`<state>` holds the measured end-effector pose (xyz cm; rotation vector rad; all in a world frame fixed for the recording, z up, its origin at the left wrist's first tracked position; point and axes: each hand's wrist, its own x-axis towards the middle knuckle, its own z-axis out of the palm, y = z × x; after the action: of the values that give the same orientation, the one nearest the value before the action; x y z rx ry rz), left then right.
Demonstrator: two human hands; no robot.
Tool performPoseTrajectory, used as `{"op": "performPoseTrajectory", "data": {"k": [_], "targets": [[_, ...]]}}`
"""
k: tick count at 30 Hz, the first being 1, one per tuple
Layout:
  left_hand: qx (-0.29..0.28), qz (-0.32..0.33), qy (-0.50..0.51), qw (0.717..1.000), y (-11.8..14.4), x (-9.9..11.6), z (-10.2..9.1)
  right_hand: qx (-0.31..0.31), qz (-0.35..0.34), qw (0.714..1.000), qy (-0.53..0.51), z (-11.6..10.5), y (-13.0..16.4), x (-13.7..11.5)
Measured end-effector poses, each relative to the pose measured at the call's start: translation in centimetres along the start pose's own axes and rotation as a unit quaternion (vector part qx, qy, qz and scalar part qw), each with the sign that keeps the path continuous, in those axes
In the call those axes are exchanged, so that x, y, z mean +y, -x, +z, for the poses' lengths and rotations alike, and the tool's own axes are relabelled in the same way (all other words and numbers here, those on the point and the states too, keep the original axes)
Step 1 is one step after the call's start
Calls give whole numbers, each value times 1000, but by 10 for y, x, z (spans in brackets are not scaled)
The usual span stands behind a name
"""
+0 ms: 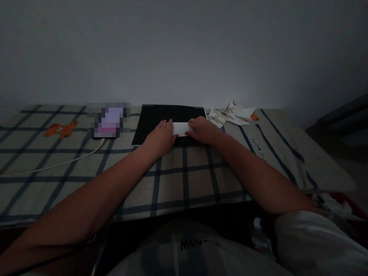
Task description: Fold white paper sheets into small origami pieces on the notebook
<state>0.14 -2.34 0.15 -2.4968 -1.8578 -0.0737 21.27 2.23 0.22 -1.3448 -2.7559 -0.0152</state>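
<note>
A small white piece of paper (180, 128) lies on a black board (161, 117) near the wall. My left hand (160, 137) rests flat on the paper's left end, fingers together. Over the paper's right end lies my right hand (202, 129), its fingers curled and pressing down. Both hands touch the paper; part of it is hidden under them.
The board sits on a checked cloth (184, 172) with dark stripes. A pile of crumpled paper scraps (231, 115) lies right of the board. A blurred phone (108, 119) with a white cable (57, 163) lies to the left. An orange bear print (61, 129) marks the cloth.
</note>
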Motion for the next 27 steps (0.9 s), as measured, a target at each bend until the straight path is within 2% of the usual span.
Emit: {"op": "performPoseTrajectory", "data": {"k": [3,7,11,14,17,20,24,27], "targets": [[-3,3,-10,1000,1,-1,-1,10,7,1000,-11,0,1,6],[28,13,-34,999,4,-3,-1,19,29,999,-24,-2,1,7],[25,24,-45,998,4,-5,-2,-1,57,998,14,-7,2,2],[38,35,-49,997,4,-7,-2,-7,48,998,51,-11,3,-2],[48,88,-34,994,2,-6,1,0,30,997,66,-12,3,-5],[27,143,-14,989,-1,-4,4,21,22,998,47,-9,2,-5],[5,113,3,994,-4,-5,2,53,-3,999,8,-6,0,0],[28,83,42,995,-5,-9,-2,51,-35,998,-18,-2,-1,3]]}}
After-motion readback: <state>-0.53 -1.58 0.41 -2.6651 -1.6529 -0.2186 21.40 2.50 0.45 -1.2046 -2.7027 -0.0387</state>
